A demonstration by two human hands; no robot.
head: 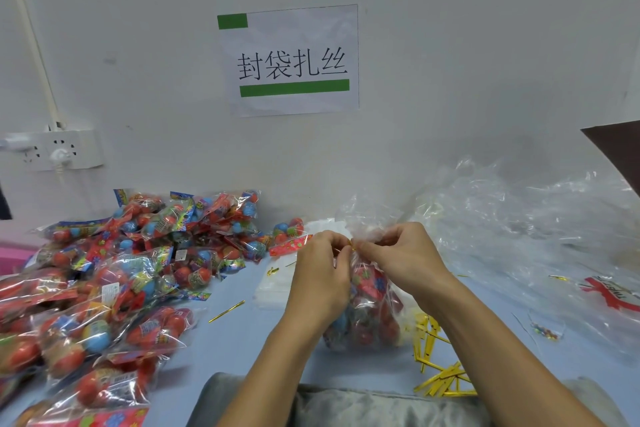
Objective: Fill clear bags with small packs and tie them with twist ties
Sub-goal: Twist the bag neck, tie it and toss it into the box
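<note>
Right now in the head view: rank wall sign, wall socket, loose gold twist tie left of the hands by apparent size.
1. wall sign, largest.
2. wall socket, clearly smaller.
3. loose gold twist tie, smallest: a thin strip on the table, nearer the camera than the wall items.

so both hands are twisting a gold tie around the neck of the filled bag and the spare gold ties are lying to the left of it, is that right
Not quite. The spare gold ties lie to the right of the filled bag, near the table's front edge, not the left; only one stray tie lies left. The rest holds: the head view shows the left hand and right hand pinching a gold tie at the bag's neck.
</note>
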